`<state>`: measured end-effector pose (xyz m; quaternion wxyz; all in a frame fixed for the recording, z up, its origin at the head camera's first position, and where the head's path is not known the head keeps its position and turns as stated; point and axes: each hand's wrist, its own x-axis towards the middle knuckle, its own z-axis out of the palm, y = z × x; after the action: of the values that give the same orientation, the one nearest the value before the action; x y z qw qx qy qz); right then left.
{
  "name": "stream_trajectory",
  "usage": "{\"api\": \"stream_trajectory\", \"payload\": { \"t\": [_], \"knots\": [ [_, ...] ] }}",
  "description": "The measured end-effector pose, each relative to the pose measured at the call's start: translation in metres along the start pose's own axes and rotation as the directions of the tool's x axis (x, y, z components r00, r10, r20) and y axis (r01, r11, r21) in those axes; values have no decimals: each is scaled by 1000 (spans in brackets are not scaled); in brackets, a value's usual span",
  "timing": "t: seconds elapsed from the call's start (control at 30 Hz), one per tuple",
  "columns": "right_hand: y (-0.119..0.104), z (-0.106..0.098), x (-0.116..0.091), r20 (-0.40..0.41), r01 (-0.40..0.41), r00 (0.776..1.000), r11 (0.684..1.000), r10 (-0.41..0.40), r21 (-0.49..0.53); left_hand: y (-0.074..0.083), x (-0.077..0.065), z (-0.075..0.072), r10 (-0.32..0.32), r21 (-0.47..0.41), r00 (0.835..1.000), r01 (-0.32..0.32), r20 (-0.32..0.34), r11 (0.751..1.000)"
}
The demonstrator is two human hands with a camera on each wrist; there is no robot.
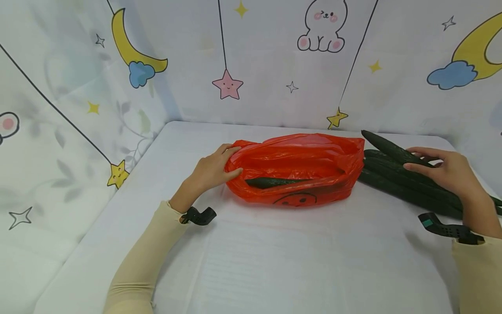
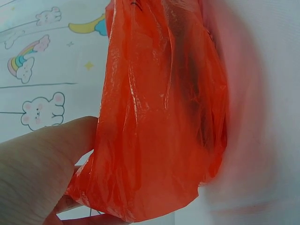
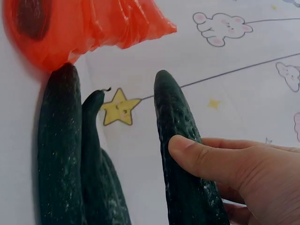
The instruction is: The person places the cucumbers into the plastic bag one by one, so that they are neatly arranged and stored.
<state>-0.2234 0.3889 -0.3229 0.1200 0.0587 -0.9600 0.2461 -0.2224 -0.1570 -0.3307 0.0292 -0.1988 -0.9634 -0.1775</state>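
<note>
A red plastic bag (image 1: 298, 152) lies on its side with its mouth held wide, and one dark green cucumber (image 1: 274, 182) shows inside it. My left hand (image 1: 213, 169) grips the bag's left rim, thumb on the near side and fingers on the far side; the left wrist view has the thumb and fingers around the red plastic. On the right, my right hand (image 1: 443, 168) pinches another cucumber (image 3: 180, 126) between thumb and fingers, its free end raised toward the bag. Below it several more cucumbers (image 1: 412, 194) lie side by side, their ends close by the bag.
The white table (image 1: 274, 261) stretches in front of the bag. Behind it stands a white cloth backdrop (image 1: 266, 52) with printed moons, stars and bears. A black wrist camera (image 1: 201, 216) sits on the left wrist and a similar camera (image 1: 447, 229) on the right.
</note>
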Motion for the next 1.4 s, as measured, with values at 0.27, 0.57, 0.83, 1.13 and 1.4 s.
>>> {"api": "stream_trajectory", "payload": {
  "t": [0.27, 0.57, 0.83, 1.13, 1.4],
  "knots": [
    [-19, -5, -4, -60, 87, 995, 996, -86, 16, 0, 0, 1, 3, 2, 1000, -3, 4, 1000],
    [-38, -10, -8, -78, 153, 985, 988, -151, 16, 0, -1, 1, 8, 0, 1000, -8, 1, 1000],
    [-59, -10, -9, -111, 182, 978, 982, -175, 57, -1, 0, 2, 1, 1, 1000, -1, 7, 1000],
    [-70, -7, -11, -97, 192, 978, 979, -186, 60, -1, 1, 2, 7, -3, 1000, -7, 8, 1000],
    [-88, -4, -6, -124, 259, 961, 960, -246, 104, -2, 2, 2, 22, 17, 1000, -21, -8, 1000]
  ]
}}
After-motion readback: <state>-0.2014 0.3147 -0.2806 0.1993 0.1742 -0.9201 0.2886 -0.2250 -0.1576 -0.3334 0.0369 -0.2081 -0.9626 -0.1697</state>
